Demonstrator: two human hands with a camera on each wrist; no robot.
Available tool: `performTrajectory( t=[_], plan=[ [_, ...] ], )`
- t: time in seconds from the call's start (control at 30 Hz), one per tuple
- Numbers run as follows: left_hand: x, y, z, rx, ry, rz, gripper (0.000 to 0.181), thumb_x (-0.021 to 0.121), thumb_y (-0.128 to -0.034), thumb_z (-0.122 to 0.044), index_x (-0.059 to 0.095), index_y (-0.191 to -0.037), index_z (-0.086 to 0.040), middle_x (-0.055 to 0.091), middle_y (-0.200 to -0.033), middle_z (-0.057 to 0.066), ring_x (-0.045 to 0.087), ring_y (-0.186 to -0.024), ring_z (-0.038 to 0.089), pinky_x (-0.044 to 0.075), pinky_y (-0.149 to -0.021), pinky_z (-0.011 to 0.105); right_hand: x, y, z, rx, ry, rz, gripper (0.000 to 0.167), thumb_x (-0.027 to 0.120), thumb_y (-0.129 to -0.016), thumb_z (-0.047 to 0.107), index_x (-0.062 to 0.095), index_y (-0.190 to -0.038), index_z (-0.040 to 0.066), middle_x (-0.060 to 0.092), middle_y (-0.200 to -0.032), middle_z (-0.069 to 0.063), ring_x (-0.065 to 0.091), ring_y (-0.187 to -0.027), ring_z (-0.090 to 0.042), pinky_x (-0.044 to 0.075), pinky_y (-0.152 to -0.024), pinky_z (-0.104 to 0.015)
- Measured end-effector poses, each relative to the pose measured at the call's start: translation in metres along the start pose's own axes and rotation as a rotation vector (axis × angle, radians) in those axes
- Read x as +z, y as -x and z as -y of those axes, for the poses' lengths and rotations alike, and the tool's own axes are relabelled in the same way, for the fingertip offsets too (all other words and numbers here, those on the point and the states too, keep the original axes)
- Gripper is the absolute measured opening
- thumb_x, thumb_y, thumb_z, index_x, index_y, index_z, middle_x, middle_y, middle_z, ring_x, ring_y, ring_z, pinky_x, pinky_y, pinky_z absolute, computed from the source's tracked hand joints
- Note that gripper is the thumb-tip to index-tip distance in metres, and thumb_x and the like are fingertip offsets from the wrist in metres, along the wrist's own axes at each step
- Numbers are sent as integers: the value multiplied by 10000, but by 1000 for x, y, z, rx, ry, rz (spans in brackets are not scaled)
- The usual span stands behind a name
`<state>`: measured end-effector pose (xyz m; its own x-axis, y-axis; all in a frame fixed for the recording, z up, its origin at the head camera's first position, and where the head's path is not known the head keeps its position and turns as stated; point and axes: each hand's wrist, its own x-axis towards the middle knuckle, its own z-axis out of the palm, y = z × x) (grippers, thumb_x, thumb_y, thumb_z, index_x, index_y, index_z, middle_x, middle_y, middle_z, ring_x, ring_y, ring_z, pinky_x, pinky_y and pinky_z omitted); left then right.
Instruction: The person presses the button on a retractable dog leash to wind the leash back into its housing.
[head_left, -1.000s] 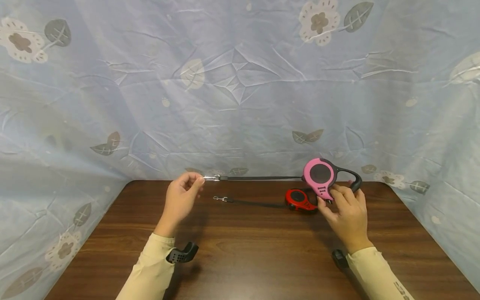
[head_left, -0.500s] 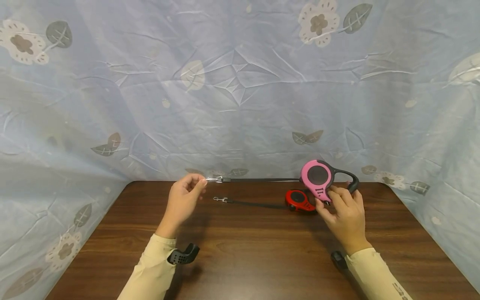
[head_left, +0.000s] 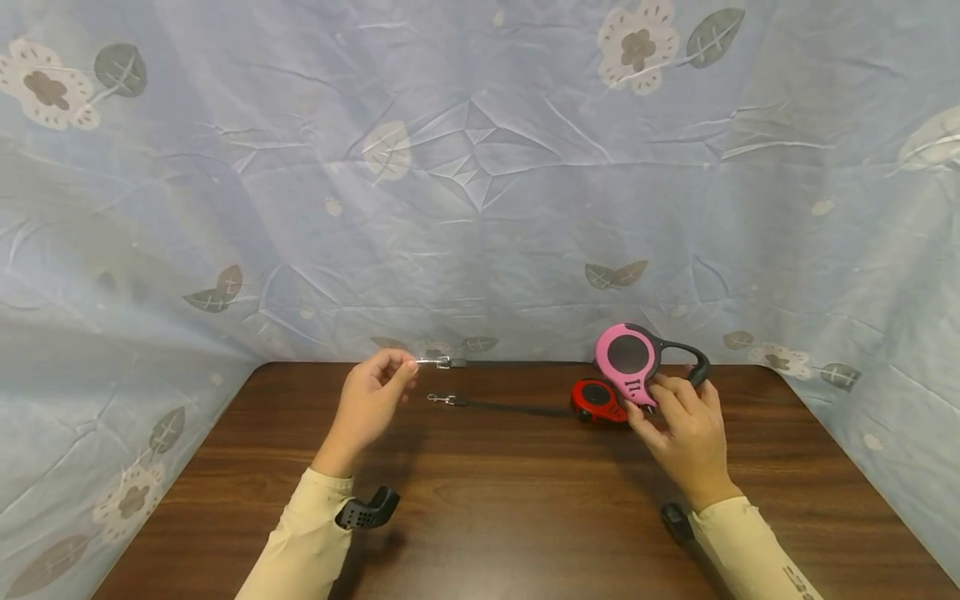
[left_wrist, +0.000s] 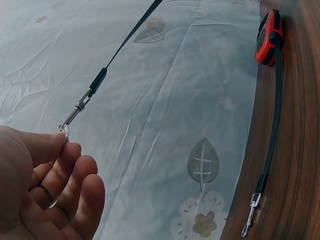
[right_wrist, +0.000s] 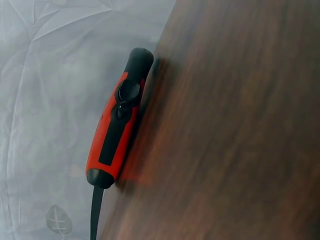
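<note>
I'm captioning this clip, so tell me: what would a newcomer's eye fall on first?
Probably the pink retractable leash in the right hand, its black strap running across to the snap hook pinched by the left hand. Next, the red retractable leash on the wooden table, just below the pink one in the head view, its own strap laid out leftward.

– How many, pink leash (head_left: 628, 357) and red leash (head_left: 596, 402) together?
– Two, one of each colour.
– And metal clips (left_wrist: 254, 201)?
– Two, plus two black straps (left_wrist: 278, 90), one per leash.
– Left hand (head_left: 366, 406) and right hand (head_left: 686, 435)?
– Two in all.
– And pale sleeves (head_left: 303, 533)?
– Also two, with two black wrist mounts (head_left: 366, 510).
– And counted singly?
– Just one, a wooden table (head_left: 495, 500).
</note>
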<state>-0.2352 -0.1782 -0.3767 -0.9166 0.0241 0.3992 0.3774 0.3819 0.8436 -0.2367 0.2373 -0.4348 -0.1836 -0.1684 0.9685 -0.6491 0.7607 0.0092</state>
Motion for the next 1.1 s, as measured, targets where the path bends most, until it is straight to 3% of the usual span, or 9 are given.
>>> performTrajectory(
  t=[0.4, 0.73, 0.97, 1.1],
  plan=[
    [2, 2, -2, -12, 0, 34, 202, 646, -1044, -236, 698, -1041, -40, 685, -905, 145, 652, -789, 181, 613, -688, 367, -3, 0, 1, -15, 2, 46, 524, 661, -1010, 442, 694, -937, -75, 675, -920, -206, 630, -829, -377, 399, -865, -624],
    [5, 2, -2, -10, -9, 44, 193, 658, -1036, -227, 705, -1013, -41, 682, -870, 119, 635, -739, 148, 603, -665, 341, -2, 0, 3, -11, 4, 70, 527, 647, -1014, 460, 698, -947, -60, 686, -937, -183, 643, -846, -353, 407, -919, -631],
    [7, 3, -2, -13, -6, 63, 186, 661, -1034, -219, 708, -1001, -43, 688, -868, 143, 661, -769, 309, 575, -645, 268, -1, 1, 5, -26, -16, 62, 488, 671, -1005, 427, 705, -937, -55, 695, -939, -179, 646, -837, -348, 409, -938, -622],
    [7, 3, -2, -6, -7, 67, 178, 662, -1033, -218, 711, -997, -51, 687, -872, 165, 663, -769, 325, 575, -649, 271, 0, 1, 6, -31, -23, 60, 485, 668, -1007, 423, 707, -941, -55, 699, -945, -179, 648, -842, -349, 408, -933, -626]
  ],
)
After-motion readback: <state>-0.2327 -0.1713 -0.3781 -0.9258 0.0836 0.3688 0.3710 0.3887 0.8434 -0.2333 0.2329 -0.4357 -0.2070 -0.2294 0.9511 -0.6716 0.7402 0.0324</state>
